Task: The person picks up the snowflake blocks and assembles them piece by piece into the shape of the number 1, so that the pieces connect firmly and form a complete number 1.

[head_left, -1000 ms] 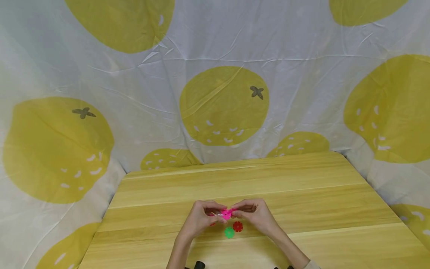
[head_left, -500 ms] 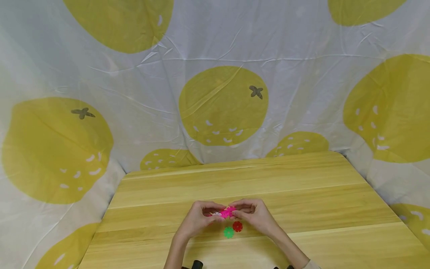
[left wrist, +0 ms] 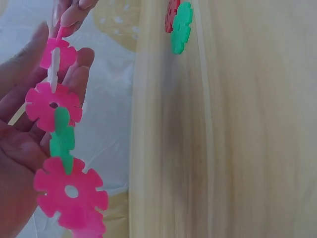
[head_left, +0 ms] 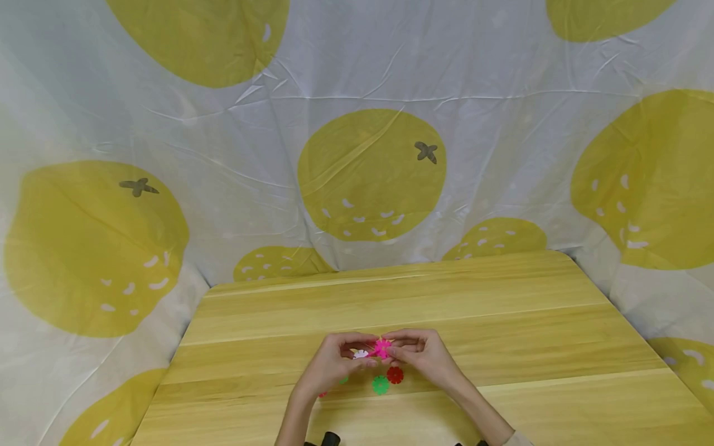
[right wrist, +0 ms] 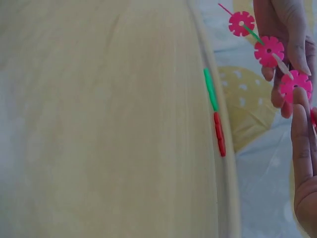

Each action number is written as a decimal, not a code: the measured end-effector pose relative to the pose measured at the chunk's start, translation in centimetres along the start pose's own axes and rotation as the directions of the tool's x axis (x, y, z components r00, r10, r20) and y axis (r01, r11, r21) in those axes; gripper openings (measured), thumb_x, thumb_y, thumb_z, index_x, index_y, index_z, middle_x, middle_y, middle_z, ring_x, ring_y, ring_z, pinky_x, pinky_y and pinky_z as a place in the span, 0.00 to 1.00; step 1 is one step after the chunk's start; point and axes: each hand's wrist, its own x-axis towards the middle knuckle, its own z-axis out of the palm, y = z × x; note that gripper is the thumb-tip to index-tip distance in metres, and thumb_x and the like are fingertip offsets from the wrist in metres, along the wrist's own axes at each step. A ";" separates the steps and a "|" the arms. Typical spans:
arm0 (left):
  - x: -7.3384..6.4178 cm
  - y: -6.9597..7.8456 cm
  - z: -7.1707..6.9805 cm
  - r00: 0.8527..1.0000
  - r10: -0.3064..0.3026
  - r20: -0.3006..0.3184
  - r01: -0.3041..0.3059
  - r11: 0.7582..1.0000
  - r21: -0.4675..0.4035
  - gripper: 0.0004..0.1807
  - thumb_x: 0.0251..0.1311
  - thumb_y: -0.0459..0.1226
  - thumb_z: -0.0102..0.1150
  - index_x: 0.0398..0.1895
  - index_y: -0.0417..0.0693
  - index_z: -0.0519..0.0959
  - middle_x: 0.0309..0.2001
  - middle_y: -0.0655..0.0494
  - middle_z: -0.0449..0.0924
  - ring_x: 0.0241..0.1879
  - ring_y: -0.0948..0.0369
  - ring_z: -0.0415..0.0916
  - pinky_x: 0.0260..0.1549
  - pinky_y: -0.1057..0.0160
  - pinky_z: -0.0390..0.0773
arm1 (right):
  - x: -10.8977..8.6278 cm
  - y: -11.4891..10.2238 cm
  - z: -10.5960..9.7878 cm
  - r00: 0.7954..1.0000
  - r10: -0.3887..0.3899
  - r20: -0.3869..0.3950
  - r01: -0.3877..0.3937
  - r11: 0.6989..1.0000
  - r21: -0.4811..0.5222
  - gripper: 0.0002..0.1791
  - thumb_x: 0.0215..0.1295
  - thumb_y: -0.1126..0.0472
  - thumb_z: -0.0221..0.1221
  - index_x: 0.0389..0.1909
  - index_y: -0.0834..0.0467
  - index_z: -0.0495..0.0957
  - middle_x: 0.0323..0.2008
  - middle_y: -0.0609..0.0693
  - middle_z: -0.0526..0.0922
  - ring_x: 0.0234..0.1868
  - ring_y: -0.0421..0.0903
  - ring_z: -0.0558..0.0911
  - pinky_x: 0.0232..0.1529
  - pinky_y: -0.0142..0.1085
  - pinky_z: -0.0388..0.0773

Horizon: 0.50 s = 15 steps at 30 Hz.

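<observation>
Chain (left wrist: 62,141), tail swung farther left of green disc (head_left: 380,385), is pinched beyond it by fingers of left hand (head_left: 329,363) and right hand (head_left: 428,357). Judged light, stiff, slick; best held at rims.

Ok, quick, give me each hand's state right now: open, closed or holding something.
Left hand: closed, holding the chain of notched discs.
Right hand: closed, pinching a pink disc at one end of that chain.

Wooden table (head_left: 446,303) under discs (head_left: 380,385) (green, red)
</observation>
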 end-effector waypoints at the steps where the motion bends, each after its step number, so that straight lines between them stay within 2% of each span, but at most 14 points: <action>1: 0.0 0.0 0.1 1.000 0.006 -0.011 -0.006 1.000 0.009 0.20 0.60 0.36 0.74 0.56 0.43 0.86 0.52 0.48 0.89 0.48 0.60 0.86 0.40 0.70 0.84 | 0.0 0.0 0.0 1.000 0.001 -0.011 -0.001 1.000 0.001 0.22 0.71 0.64 0.65 0.58 0.74 0.79 0.44 0.73 0.86 0.39 0.45 0.91 0.44 0.45 0.88; 5: 0.2 0.0 0.5 0.997 0.043 -0.057 -0.040 0.998 0.053 0.18 0.60 0.34 0.74 0.54 0.45 0.87 0.50 0.50 0.89 0.48 0.59 0.85 0.41 0.69 0.84 | 0.1 0.0 0.1 0.999 0.011 -0.036 -0.010 1.000 0.022 0.22 0.70 0.64 0.66 0.58 0.76 0.78 0.45 0.73 0.86 0.38 0.44 0.91 0.43 0.40 0.88; 10: 0.5 0.0 0.9 0.994 0.043 -0.103 -0.038 0.998 0.053 0.15 0.58 0.35 0.76 0.49 0.49 0.90 0.47 0.53 0.90 0.46 0.62 0.83 0.40 0.69 0.83 | 0.2 0.0 0.2 0.998 0.023 -0.061 -0.021 0.999 0.037 0.23 0.70 0.63 0.66 0.58 0.76 0.78 0.47 0.72 0.86 0.39 0.46 0.92 0.44 0.44 0.88; 15: 0.6 0.0 1.3 0.987 0.073 -0.141 -0.066 0.996 0.054 0.14 0.56 0.34 0.76 0.47 0.46 0.90 0.44 0.52 0.91 0.43 0.65 0.84 0.42 0.69 0.84 | 0.2 0.1 0.5 0.996 0.035 -0.083 -0.030 0.998 0.054 0.24 0.70 0.63 0.67 0.57 0.77 0.78 0.48 0.73 0.86 0.40 0.45 0.91 0.46 0.48 0.86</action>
